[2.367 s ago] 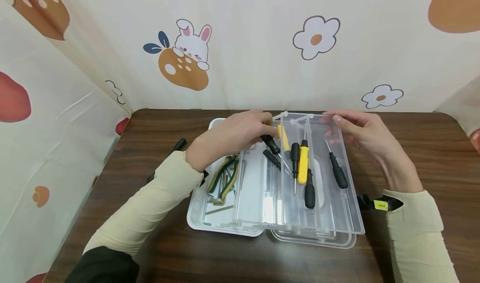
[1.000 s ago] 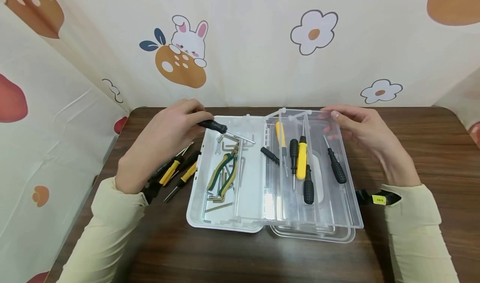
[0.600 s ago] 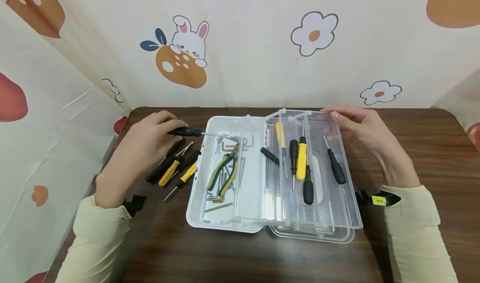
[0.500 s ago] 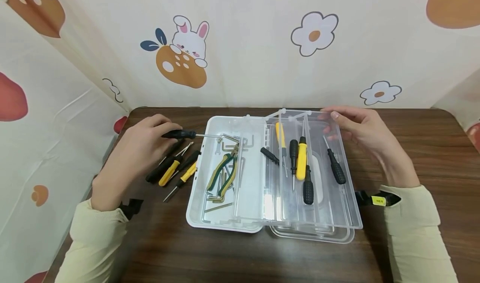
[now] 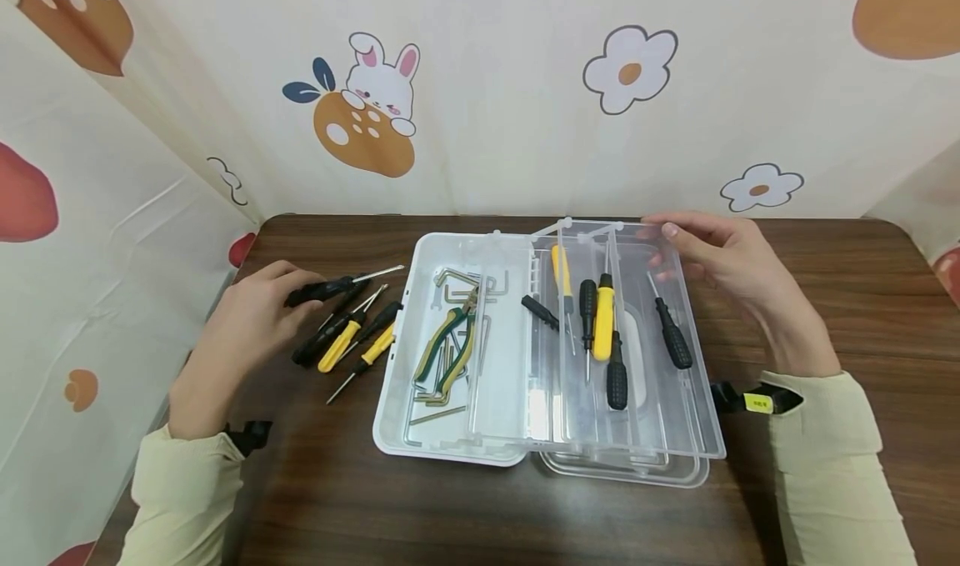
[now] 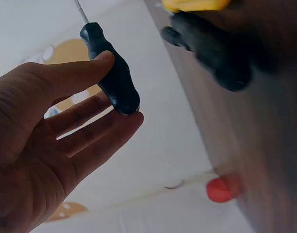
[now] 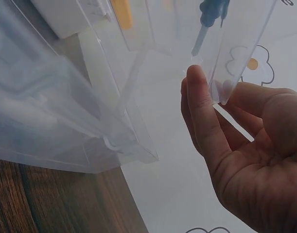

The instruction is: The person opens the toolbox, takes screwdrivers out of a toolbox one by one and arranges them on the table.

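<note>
My left hand [image 5: 288, 289] pinches a black-handled screwdriver [image 5: 324, 288] by its handle, just above the table left of the white toolbox [image 5: 397, 420]. In the left wrist view the thumb and fingers [image 6: 120, 127] grip that black screwdriver [image 6: 112, 82]. My right hand [image 5: 675, 234] holds the far edge of the clear tray [image 5: 701, 408], which sits tilted over the box's right half. The right wrist view shows the tray's edge [image 7: 240, 53] between the thumb [image 7: 199, 104] and the fingers. Several yellow and black screwdrivers [image 5: 603, 320] lie in the tray.
Several more screwdrivers [image 5: 347, 337] lie on the table beside my left hand. Green-handled pliers [image 5: 446, 349] and hex keys [image 5: 463, 283] lie in the box's left compartment. Patterned curtain walls stand close behind and at the left.
My left hand took the black screwdriver from the tray and carried it left over the box to the screwdrivers on the table. The right hand kept its hold on the tray.
</note>
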### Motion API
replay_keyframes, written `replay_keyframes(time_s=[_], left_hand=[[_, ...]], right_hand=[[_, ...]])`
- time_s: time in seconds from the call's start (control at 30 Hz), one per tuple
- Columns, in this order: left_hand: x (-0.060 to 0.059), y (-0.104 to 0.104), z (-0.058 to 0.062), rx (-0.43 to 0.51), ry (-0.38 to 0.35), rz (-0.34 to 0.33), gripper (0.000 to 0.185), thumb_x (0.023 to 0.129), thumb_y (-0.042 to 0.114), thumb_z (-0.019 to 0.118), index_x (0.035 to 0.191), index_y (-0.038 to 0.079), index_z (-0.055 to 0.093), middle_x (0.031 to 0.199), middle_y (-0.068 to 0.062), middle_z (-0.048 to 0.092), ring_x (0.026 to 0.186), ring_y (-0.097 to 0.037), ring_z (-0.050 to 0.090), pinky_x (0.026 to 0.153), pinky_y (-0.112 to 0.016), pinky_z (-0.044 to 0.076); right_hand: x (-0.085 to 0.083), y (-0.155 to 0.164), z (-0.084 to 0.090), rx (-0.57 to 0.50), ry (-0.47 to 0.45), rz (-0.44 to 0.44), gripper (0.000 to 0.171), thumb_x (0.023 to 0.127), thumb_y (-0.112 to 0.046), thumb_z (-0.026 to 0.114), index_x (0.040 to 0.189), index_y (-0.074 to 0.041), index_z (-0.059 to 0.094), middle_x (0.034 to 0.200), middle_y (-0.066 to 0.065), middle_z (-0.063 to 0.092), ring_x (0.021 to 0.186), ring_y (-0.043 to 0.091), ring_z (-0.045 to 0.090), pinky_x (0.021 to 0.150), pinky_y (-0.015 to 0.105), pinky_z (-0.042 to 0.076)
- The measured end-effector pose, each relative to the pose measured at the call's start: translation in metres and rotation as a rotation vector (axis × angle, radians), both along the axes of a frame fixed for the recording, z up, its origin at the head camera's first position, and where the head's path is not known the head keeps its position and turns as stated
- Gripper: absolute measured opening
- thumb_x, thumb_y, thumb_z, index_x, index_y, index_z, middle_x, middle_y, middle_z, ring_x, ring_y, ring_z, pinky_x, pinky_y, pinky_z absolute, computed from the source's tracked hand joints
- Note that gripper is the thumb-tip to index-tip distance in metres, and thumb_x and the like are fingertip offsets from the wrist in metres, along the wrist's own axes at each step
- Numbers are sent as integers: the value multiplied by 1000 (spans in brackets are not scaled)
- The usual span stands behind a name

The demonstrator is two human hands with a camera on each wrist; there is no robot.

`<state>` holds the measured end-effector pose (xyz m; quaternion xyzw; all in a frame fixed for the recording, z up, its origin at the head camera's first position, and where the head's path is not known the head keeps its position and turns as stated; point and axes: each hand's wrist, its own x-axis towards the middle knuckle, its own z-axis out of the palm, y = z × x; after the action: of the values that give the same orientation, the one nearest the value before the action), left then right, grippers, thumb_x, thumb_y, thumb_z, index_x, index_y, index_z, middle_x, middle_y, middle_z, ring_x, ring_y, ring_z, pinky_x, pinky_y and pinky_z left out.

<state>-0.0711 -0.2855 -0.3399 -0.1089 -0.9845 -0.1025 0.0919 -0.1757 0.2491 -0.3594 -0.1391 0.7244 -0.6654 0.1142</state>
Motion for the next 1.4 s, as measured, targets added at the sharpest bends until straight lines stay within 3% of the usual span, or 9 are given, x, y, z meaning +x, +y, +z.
replay_keyframes(time_s=[0.3, 0.67, 0.93, 1.4], left_hand=[[3, -24, -20, 25, -37, 105, 26, 90, 11, 80, 113, 3, 75, 96, -15, 69, 75, -26, 58, 64, -40, 43], [1, -40, -35, -23, -119, 156, 24, 89, 14, 80, 109, 0, 74, 84, -14, 66, 73, -27, 59, 62, -45, 45], [0, -44, -39, -41, -148, 169, 26, 89, 13, 79, 109, -3, 74, 91, -19, 70, 78, -33, 64, 67, -55, 50], [-1, -42, -34, -47, -245, 196, 27, 92, 16, 75, 111, -4, 71, 94, -23, 68, 81, -39, 65, 69, -59, 50]], right_hand=[[1, 0, 1, 42, 10, -9, 33, 104, -16, 64, 134, -1, 67, 114, -4, 79, 84, 11, 75, 73, 32, 64], [3, 2, 1, 62, 13, -13, 34, 104, -16, 64, 135, -2, 67, 115, -4, 79, 85, 11, 76, 74, 32, 64], [2, 2, 2, 86, 12, -18, 35, 104, -18, 64, 136, -3, 66, 116, -5, 78, 85, 12, 75, 75, 32, 65], [0, 1, 1, 56, 13, -4, 34, 104, -16, 64, 135, -2, 67, 115, -4, 78, 85, 11, 75, 74, 32, 64]])
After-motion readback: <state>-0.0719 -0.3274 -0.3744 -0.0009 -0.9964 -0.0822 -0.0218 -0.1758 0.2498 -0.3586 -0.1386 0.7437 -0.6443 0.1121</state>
